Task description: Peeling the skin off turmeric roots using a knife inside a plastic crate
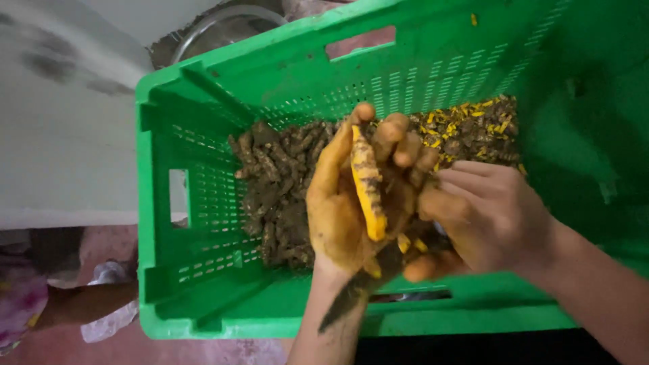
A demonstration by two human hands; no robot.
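My left hand (341, 203), stained yellow, holds a turmeric root (368, 186) that is partly peeled and shows bright orange-yellow flesh. My right hand (483, 216) is pressed against it from the right and grips a dark knife (358, 287) whose dark end points down over my left wrist. Both hands hover over a green plastic crate (196, 203). A heap of brown unpeeled turmeric roots (277, 182) lies in the crate's bottom. Yellow peelings and cut bits (473, 125) lie at the far right of the heap.
A round metal bowl (226, 23) stands behind the crate at the top. A grey-white surface (61, 135) lies to the left. Crumpled plastic (108, 318) and pinkish floor are at the lower left, with a patterned cloth (17, 304) at the edge.
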